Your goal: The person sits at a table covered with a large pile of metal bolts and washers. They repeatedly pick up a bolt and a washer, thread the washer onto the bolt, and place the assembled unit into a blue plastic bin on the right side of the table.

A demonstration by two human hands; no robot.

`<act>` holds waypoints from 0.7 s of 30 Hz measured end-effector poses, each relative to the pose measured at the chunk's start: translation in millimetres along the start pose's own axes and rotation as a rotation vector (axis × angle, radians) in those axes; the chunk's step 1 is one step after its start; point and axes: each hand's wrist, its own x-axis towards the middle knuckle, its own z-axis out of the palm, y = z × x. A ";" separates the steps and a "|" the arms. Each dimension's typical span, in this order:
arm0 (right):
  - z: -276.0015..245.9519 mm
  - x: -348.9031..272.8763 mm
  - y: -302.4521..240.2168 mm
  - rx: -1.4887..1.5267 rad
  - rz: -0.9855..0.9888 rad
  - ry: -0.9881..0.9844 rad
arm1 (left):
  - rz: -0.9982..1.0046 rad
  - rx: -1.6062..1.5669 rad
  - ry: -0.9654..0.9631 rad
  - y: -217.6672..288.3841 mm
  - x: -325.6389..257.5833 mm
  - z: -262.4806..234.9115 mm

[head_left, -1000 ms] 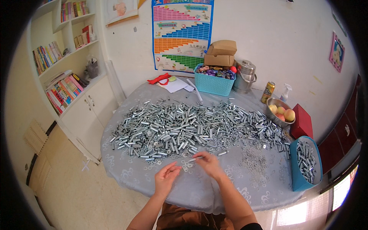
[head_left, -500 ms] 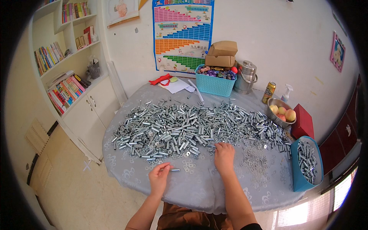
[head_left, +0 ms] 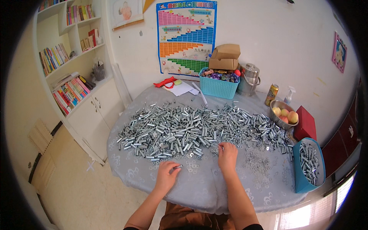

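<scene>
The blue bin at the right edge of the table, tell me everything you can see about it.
The blue bin is an open-topped container that looks like plastic, with a rounded rim and smooth walls. It sits at the table's right edge, tilted toward the camera so its inside shows. It holds a heap of shiny silver metal bolts, about half filling it. A red box stands just behind it, and loose washers lie on the cloth to its left. Neither hand touches it.
</scene>
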 end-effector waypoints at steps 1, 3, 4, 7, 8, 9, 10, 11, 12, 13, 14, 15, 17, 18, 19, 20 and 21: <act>-2.4 0.2 -6.7 0.156 0.002 -0.045 | -0.108 -0.126 0.029 1.4 -0.7 0.0; -6.6 -1.0 -18.2 0.465 0.015 -0.134 | -0.271 -0.579 0.044 -7.6 4.6 6.8; -7.1 -4.2 -25.5 0.552 0.037 -0.248 | -0.351 -0.806 0.052 -10.6 6.8 9.1; -5.8 -18.7 -47.6 0.726 0.084 -0.544 | -0.489 -1.089 0.034 -7.1 11.5 8.1; -5.8 -22.6 -52.7 0.724 0.083 -0.615 | -0.496 -1.124 0.049 -8.5 9.8 9.7; -5.5 -24.8 -56.1 0.722 0.083 -0.685 | -0.504 -1.158 0.063 -11.3 6.9 12.0; -4.9 -25.7 -58.2 0.710 0.080 -0.684 | -0.511 -1.192 0.077 -13.2 5.5 13.3; -4.3 -26.3 -59.9 0.698 0.076 -0.682 | -0.495 -1.193 0.081 -14.3 5.8 13.5; -3.8 -26.9 -60.6 0.686 0.073 -0.680 | -0.480 -1.193 0.085 -15.1 6.0 13.5; -2.0 -28.1 -58.4 0.688 0.080 -0.661 | -0.469 -1.196 0.085 -16.0 5.9 14.9; 1.1 -29.4 -55.4 0.690 0.086 -0.641 | -0.467 -1.193 0.077 -15.7 5.8 16.1; 3.5 -30.1 -55.0 0.697 0.086 -0.623 | -0.461 -1.187 0.076 -14.5 5.4 15.7; 1.5 -29.2 -57.5 0.672 0.073 -0.616 | -0.449 -1.178 0.074 -13.7 4.6 15.9; 0.4 -28.8 -58.3 0.659 0.067 -0.611 | -0.443 -1.174 0.073 -13.6 4.5 16.3; 0.0 -28.9 -58.7 0.660 0.078 -0.607 | -0.437 -1.171 0.072 -13.6 4.3 16.7; -0.2 -29.0 -58.9 0.661 0.089 -0.603 | -0.427 -1.163 0.074 -14.7 3.8 17.8; -0.3 -29.3 -59.1 0.662 0.100 -0.599 | -0.416 -1.156 0.077 -16.5 2.9 19.2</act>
